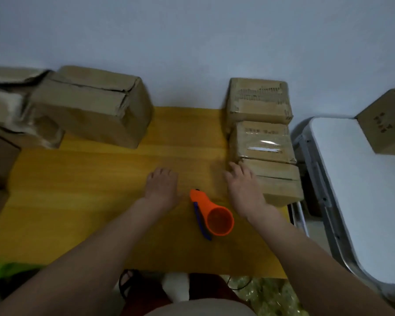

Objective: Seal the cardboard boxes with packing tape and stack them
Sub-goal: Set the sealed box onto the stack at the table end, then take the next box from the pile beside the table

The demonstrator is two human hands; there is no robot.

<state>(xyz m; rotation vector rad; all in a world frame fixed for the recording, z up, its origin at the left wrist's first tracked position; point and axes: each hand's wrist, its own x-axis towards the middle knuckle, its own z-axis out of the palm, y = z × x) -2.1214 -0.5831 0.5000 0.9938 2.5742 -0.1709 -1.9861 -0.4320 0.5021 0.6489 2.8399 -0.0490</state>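
On the near right of the yellow desk (78, 190), the right hand (244, 190) lies flat, its grip loose and holding nothing, fingers touching the nearest box (276, 181). That box looks light, stiff cardboard, its top seam seemingly untaped, best taken by opposite side walls. Left hand (161, 187) rests open, palm down, beside the orange tape dispenser (212, 215).

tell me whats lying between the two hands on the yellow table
In the head view, an orange tape dispenser lies between the left hand and right hand.
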